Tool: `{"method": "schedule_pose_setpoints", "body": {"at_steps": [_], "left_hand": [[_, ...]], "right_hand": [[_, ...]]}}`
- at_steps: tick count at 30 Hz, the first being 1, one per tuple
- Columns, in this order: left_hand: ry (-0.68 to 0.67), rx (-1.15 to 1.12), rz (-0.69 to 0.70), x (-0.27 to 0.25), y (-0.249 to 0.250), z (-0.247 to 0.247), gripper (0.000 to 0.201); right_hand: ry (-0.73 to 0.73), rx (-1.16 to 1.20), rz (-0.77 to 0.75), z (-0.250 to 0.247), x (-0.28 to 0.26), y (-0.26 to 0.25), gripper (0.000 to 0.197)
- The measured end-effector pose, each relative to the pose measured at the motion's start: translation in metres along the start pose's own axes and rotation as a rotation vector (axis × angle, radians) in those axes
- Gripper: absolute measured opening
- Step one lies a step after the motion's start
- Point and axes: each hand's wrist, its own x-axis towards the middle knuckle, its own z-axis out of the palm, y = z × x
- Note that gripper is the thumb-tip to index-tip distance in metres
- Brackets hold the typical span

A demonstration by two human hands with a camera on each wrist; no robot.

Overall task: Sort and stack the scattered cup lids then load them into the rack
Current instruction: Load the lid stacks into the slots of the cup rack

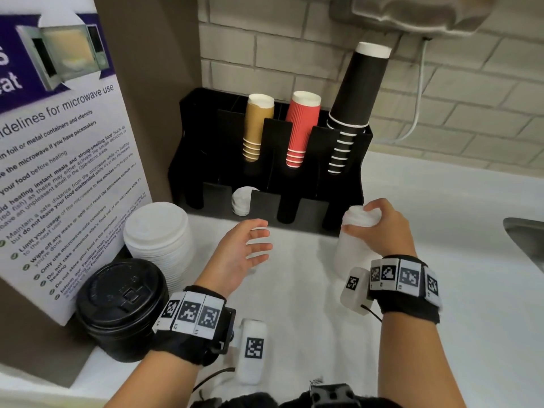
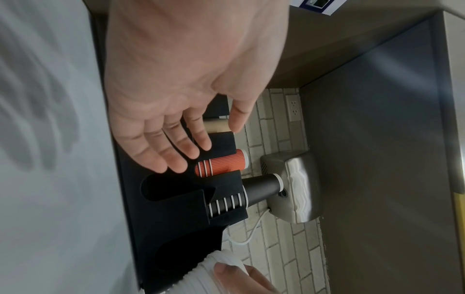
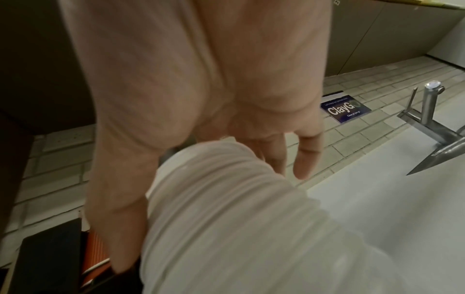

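The head view shows the whole scene: a black rack (image 1: pixel 265 160) against the tile wall (image 1: pixel 441 92), with tan cups (image 1: pixel 255 128), red cups (image 1: pixel 301 128) and black cups (image 1: pixel 357 92) standing upside down in its back slots, and a few white lids (image 1: pixel 242 201) in one front slot. Only this view shows the big white lid stack (image 1: pixel 159 237) and the black lid stack (image 1: pixel 120 307) at the left of the surface (image 1: pixel 441 231), beside a microwave notice (image 1: pixel 59 160). The right wrist view alone shows a tap (image 3: pixel 430 105) and a small blue sign (image 3: pixel 344 108) on the wall. The left wrist view alone shows a wall socket (image 2: pixel 294 108) and, closer, the steel box (image 2: pixel 292 185) mounted on the wall.

The left hand (image 1: pixel 241 248) is in the air in front of the rack, its fingers (image 2: pixel 176 151) straight and spread, holding nothing. The right hand (image 1: pixel 385 225) grips from above a tall column of white lids (image 1: pixel 357 240), fingers (image 3: pixel 305 157) and thumb curled around its top. This column is just before the right end of the rack; its base is hidden, so I cannot tell if it rests on the surface.

The surface is white, and a sink edge (image 1: pixel 524 234) shows at the far right.
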Motion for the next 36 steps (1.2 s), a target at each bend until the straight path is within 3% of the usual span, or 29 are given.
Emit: {"method": "schedule_pose_setpoints", "body": {"at_steps": [4, 7, 11, 13, 16, 21, 36], "left_hand": [[-0.021, 0.025, 0.014, 0.000, 0.001, 0.003, 0.017], [-0.117, 0.144, 0.102, -0.003, 0.001, 0.009, 0.018], [-0.309, 0.213, 0.271, -0.006, -0.001, 0.021, 0.077], [-0.322, 0.173, 0.356, -0.005, -0.002, 0.025, 0.092], [-0.264, 0.153, 0.430, -0.007, 0.000, 0.024, 0.088], [-0.251, 0.136, 0.403, -0.009, 0.003, 0.014, 0.081], [-0.203, 0.193, 0.482, -0.019, 0.009, 0.017, 0.076]], "right_hand": [[0.076, -0.013, -0.063, -0.012, -0.006, -0.013, 0.050], [0.044, 0.209, -0.197, -0.016, -0.018, -0.033, 0.049], [-0.180, 0.522, -0.354, 0.004, -0.040, -0.066, 0.047], [-0.317, 0.579, -0.373, 0.018, -0.047, -0.076, 0.052], [-0.454, 0.584, -0.394, 0.030, -0.053, -0.081, 0.054], [-0.632, 0.522, -0.364, 0.030, -0.052, -0.080, 0.044], [-0.611, 0.478, -0.442, 0.012, -0.050, -0.081, 0.036]]}}
